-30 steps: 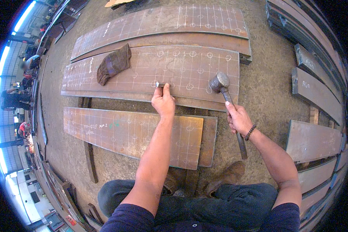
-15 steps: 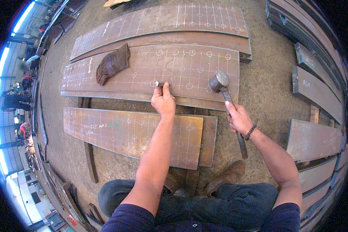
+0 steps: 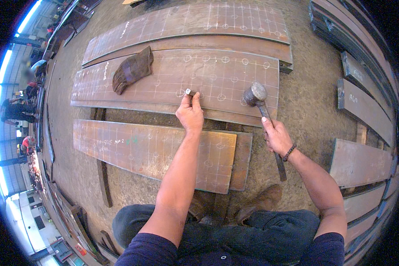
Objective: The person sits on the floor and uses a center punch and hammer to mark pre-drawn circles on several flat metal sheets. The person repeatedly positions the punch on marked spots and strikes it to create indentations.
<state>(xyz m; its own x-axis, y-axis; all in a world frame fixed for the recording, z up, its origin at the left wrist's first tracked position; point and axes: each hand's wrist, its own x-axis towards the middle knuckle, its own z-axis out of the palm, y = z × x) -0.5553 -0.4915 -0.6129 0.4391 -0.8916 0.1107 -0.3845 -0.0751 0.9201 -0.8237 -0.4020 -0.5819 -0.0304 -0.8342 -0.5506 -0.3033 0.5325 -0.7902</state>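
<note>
Rust-brown, chalk-marked flat steel plate (image 3: 173, 75), middle stack: folded dark-brown fabric piece (image 3: 133, 71) lying on its left half.

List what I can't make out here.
In the head view:
Short metal piece: gripped part, hidden by left hand.
Hammer: grip, covered by right hand.
Lower plate: partly behind left forearm.
Upper right metal stack: cut off by picture rim.
Background people: too small for detail.
</note>
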